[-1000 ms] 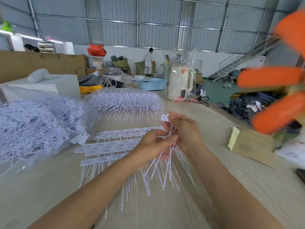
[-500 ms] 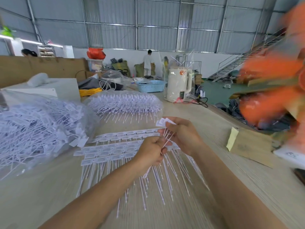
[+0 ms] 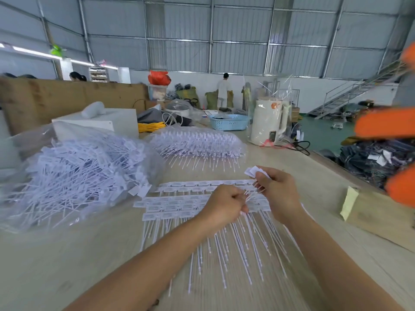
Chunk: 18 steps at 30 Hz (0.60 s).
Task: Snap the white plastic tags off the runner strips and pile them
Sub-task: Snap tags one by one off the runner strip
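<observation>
Head view, entry 1. Right hand [image 3: 277, 194]: raised above the table [image 3: 112, 254], fingers curled round a small bunch of loose tags [image 3: 254, 171], whose white heads stand out past the fingertips and whose thin tails hang below the palm.

Entry 2. Left hand [image 3: 224, 205]: just beside the right hand, fingers pinched on the stems where the tails are gathered; whether one stem or several is pinched cannot be told.

Entry 3. Runner strips [image 3: 190, 205]: laid in overlapping rows directly under and beyond both hands, tails fanned toward the wrists.

Entry 4. Bagged pile of snapped tags [image 3: 74, 173]: well apart, to the left of the left hand. A second bagged bundle [image 3: 197, 142] is set beyond the hands.

Risks judged: a tail may be bent or torn if it is pulled crooked; held tags may be dropped among the unsnapped strips if the bunch is loosened; strips may be dragged out of their rows by tangled tails.
</observation>
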Tool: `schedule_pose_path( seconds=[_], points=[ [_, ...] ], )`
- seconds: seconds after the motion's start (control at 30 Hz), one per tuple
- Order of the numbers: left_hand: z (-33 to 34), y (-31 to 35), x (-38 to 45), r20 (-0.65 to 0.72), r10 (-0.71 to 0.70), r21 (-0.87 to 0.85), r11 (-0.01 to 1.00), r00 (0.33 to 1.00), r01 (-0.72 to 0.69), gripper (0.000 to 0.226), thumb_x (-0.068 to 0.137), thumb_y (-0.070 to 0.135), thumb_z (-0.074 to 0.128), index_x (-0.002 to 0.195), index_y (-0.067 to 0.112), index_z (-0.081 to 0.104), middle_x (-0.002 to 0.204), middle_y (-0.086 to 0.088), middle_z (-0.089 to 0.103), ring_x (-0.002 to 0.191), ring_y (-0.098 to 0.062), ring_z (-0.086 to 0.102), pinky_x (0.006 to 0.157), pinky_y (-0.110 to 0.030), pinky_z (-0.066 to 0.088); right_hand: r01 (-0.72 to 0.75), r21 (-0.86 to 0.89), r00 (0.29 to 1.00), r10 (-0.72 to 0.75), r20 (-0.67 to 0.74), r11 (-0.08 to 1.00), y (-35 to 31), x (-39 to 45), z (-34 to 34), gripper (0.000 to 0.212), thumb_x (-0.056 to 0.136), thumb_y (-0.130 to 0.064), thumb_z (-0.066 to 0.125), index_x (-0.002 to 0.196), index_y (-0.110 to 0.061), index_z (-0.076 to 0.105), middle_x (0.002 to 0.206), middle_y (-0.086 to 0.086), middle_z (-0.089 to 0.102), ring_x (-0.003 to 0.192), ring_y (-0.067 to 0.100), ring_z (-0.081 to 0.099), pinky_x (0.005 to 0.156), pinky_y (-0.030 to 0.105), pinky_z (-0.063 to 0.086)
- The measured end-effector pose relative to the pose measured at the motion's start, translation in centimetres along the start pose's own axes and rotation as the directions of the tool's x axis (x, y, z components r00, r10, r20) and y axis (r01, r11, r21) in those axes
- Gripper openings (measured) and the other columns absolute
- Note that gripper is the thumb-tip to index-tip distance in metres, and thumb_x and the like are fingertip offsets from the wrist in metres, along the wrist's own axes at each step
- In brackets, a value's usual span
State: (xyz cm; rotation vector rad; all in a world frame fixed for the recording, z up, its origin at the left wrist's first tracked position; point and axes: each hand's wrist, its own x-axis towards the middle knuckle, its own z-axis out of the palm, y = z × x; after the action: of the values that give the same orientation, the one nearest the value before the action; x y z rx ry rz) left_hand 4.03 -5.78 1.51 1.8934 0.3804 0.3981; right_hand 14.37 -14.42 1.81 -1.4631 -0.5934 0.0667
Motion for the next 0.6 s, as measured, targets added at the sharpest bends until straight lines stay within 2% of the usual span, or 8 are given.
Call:
schedule_pose_path(
  seconds=[0.1, 0.2, 0.23, 0.3, 0.33, 0.43, 0.53, 0.6],
  points=[
    [-1.8, -0.9, -1.3, -0.038, 0.113, 0.273, 0.957, 0.993, -0.098, 0.034, 0.097, 0.013, 0.047, 0.074, -0.009, 0.059, 0.052, 0.0, 0.049, 0.042, -0.009, 0.041, 0.044, -0.019, 0.028, -0.022, 0.002, 0.998, 0.022, 0.061, 1.0, 0.2, -0.8, 1.2, 0.017, 0.092, -0.003, 0.055, 0.1, -0.007, 0.069, 0.067, 0.008, 0.06, 0.058, 0.014, 0.052, 0.055, 0.02, 0.045],
    [-4.8, -1.6, -3.2, -0.065, 0.202, 0.488, 0.861, 0.977, -0.146, 0.034, 0.096, 0.013, 0.048, 0.063, 0.006, 0.049, 0.062, -0.008, 0.046, 0.058, -0.024, 0.047, 0.056, -0.024, 0.029, -0.058, 0.013, 0.982, 0.055, 0.181, 0.998, 0.3, -1.3, 3.5, 0.016, 0.092, -0.004, 0.056, 0.095, -0.005, 0.072, 0.066, 0.005, 0.064, 0.057, 0.011, 0.058, 0.054, 0.022, 0.048],
    [-4.8, -1.3, -3.6, -0.035, 0.24, 0.533, 0.825, 0.97, -0.185, 0.031, 0.096, 0.013, 0.047, 0.066, 0.007, 0.052, 0.065, -0.009, 0.05, 0.062, -0.025, 0.051, 0.059, -0.026, 0.031, -0.056, 0.012, 0.977, 0.053, 0.205, 0.998, 0.1, -1.5, 3.0, 0.016, 0.092, -0.004, 0.057, 0.093, -0.005, 0.072, 0.063, 0.002, 0.065, 0.054, 0.008, 0.058, 0.051, 0.019, 0.048],
    [-9.3, -2.5, -6.3, -0.087, 0.294, 0.662, 0.731, 0.952, -0.166, 0.02, 0.096, 0.013, 0.046, 0.088, 0.004, 0.062, 0.083, -0.018, 0.06, 0.081, -0.031, 0.056, 0.069, -0.03, 0.036, -0.058, -0.011, 0.93, 0.058, 0.362, 0.998, -0.7, -2.2, 8.2, 0.016, 0.091, -0.003, 0.056, 0.089, -0.006, 0.072, 0.057, -0.003, 0.065, 0.051, 0.005, 0.058, 0.048, 0.016, 0.047],
    [-9.8, -2.6, -6.6, -0.07, 0.312, 0.689, 0.702, 0.948, -0.18, 0.019, 0.095, 0.011, 0.045, 0.097, 0.004, 0.062, 0.091, -0.02, 0.06, 0.088, -0.033, 0.055, 0.073, -0.032, 0.037, -0.042, -0.013, 0.926, 0.044, 0.376, 0.999, -1.0, -2.4, 8.6, 0.017, 0.091, -0.002, 0.056, 0.087, -0.007, 0.072, 0.057, -0.004, 0.066, 0.051, 0.005, 0.058, 0.048, 0.016, 0.047],
    [-14.7, -4.5, -9.3, -0.164, 0.296, 0.767, 0.638, 0.941, -0.067, 0.019, 0.094, 0.008, 0.045, 0.101, 0.005, 0.062, 0.092, -0.018, 0.057, 0.089, -0.033, 0.054, 0.076, -0.033, 0.037, -0.042, 0.014, 0.859, 0.029, 0.512, 0.999, -2.1, -3.8, 14.6, 0.016, 0.092, -0.001, 0.054, 0.092, -0.006, 0.07, 0.064, 0.002, 0.07, 0.057, 0.01, 0.065, 0.055, 0.022, 0.052],
    [-19.8, -6.1, -11.3, -0.353, 0.295, 0.767, 0.635, 0.888, 0.094, 0.019, 0.095, 0.01, 0.043, 0.095, 0.004, 0.061, 0.092, -0.018, 0.058, 0.089, -0.032, 0.054, 0.072, -0.029, 0.032, -0.048, 0.04, 0.791, 0.014, 0.612, 0.998, -3.2, -5.2, 20.8, 0.015, 0.093, -0.004, 0.054, 0.105, -0.005, 0.063, 0.094, 0.016, 0.069, 0.068, 0.02, 0.067, 0.069, 0.037, 0.053],
    [-22.9, -7.3, -11.9, -0.482, 0.296, 0.734, 0.65, 0.825, 0.196, 0.019, 0.095, 0.008, 0.042, 0.092, 0.003, 0.06, 0.092, -0.019, 0.058, 0.089, -0.032, 0.054, 0.069, -0.028, 0.031, -0.024, 0.019, 0.781, 0.007, 0.625, 1.0, -3.3, -5.7, 24.3, 0.029, 0.094, -0.008, 0.055, 0.122, -0.012, 0.055, 0.106, 0.012, 0.065, 0.076, 0.019, 0.066, 0.07, 0.031, 0.054]
  ],
)
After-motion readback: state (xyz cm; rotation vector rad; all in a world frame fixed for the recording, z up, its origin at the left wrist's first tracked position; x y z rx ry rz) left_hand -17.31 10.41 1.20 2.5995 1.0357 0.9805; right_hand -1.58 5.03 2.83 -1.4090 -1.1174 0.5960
